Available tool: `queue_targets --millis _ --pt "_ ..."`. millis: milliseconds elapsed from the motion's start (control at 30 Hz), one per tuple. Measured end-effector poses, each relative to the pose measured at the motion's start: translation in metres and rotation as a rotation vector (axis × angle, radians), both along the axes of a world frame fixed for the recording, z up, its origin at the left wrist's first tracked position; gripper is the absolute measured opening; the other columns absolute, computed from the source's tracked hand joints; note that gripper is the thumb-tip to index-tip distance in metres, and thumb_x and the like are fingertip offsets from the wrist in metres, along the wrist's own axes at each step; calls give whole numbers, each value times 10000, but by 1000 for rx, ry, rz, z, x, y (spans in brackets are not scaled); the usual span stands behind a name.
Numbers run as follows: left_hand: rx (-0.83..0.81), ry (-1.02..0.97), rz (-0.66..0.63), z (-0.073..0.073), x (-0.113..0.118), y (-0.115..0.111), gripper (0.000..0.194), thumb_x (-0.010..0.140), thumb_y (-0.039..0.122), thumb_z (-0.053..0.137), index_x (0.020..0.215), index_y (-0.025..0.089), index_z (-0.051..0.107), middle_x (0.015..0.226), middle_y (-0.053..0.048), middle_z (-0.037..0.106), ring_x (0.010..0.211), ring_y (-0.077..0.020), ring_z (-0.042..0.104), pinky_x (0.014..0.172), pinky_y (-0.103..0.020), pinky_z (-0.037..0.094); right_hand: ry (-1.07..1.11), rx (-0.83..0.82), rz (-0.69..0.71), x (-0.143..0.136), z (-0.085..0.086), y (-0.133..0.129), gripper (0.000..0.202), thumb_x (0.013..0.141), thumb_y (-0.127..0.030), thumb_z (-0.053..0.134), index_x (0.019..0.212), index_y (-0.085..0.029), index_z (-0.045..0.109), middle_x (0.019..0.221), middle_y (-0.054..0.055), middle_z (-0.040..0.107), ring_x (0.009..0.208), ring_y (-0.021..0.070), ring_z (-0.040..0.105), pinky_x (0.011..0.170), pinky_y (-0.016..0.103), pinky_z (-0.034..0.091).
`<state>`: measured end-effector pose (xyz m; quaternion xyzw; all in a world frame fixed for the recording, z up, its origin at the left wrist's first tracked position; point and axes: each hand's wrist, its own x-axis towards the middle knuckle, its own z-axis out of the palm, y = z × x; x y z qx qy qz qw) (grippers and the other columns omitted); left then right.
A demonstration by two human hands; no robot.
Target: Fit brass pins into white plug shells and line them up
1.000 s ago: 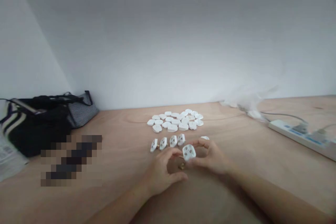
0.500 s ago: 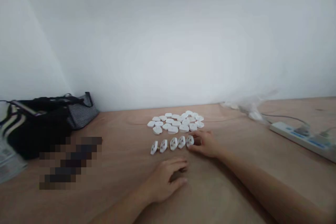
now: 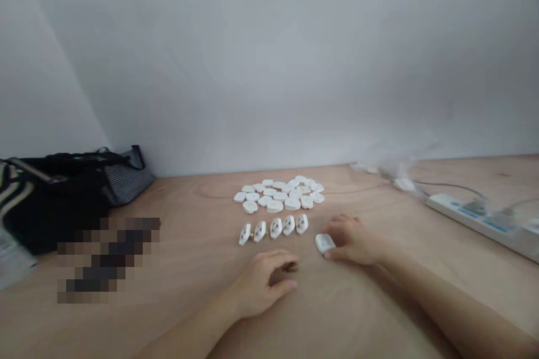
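Several white plug pieces with metal parts [image 3: 275,228] stand tilted in a short row on the wooden table. Behind them lies a cluster of flat white plug pieces [image 3: 275,206]. To the right of the row, my right hand [image 3: 351,240] grips one white plug piece [image 3: 324,243] by its right side, between thumb and fingers, at table level. My left hand [image 3: 265,283] rests in front of the row, its thumb and forefinger apart. A small dark brownish patch shows beneath its fingers, too unclear to name.
A black bag [image 3: 59,202] with a striped side stands at the left, beside a pixelated dark area. At the right lie a white power strip [image 3: 475,216] with plugs and cables and a clear plastic bag [image 3: 400,174]. A pale wall rises behind the table [image 3: 189,269].
My right hand has left the right end of the row and moved right and nearer, where a white piece now shows in its grip. My left hand has barely moved.
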<state>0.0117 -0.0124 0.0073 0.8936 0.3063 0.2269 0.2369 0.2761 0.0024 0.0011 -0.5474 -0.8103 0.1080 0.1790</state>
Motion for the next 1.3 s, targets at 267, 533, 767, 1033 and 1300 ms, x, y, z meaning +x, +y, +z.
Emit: queue_targets --millis 267,533,767,1033,1300 --pt "68 0 -6 0 8 3 315 804 185 576 1113 229 623 1102 -65 619 1012 -211 565 896 -349 445 99 13 188 -33 5 -19 562 609 -525 710 1101 -278 597 1033 60 602 973 279 507 827 423 328" --pt "104 -28 50 -7 11 7 82 783 163 598 792 166 679 859 -51 665 834 -188 589 777 -301 454 110 -15 167 -30 3 -17 414 618 -490 714 939 -239 639 936 33 610 927 246 515 821 385 331" --pt "148 -32 74 -5 11 4 114 850 146 498 795 160 598 790 -33 615 788 -171 557 718 -268 437 125 60 162 -35 3 -20 366 603 -467 721 828 -207 600 813 16 614 826 223 519 769 361 318" --pt "183 -167 84 -2 6 6 195 885 148 452 923 181 639 825 -37 602 776 -157 575 713 -244 448 161 141 218 -42 7 -26 444 668 -471 673 1043 -249 589 1024 50 601 946 245 506 800 372 293" --pt "183 -274 114 -1 6 6 110 840 168 556 844 178 666 740 -17 655 733 -148 591 697 -240 447 175 138 240 -47 8 -29 336 664 -488 678 903 -255 638 913 25 608 910 229 514 797 361 283"
